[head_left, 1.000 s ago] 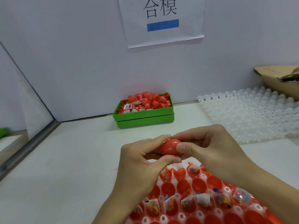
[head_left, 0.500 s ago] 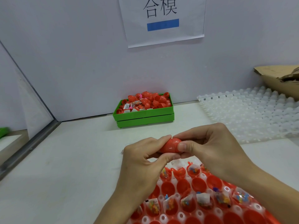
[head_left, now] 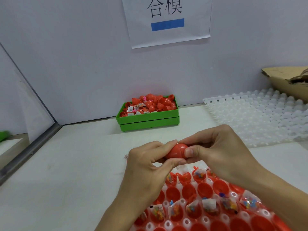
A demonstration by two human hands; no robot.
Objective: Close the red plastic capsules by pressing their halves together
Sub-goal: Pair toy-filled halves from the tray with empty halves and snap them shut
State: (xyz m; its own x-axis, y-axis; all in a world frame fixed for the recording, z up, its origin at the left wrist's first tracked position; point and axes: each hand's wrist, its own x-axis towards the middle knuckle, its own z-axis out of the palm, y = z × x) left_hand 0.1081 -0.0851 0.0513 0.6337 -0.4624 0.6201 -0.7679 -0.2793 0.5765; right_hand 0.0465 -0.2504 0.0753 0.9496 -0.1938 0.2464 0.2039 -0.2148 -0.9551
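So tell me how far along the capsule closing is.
Done: red pieces fill the green bin, though some look like open halves. In hand: the left hand and right hand press one red capsule together. Left: many open halves in the near tray, several holding packets.

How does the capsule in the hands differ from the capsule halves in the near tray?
The held capsule is joined, a seam showing, pinched by the left hand and right hand. The tray halves sit open in sockets, some holding small packets. Both are red plastic.
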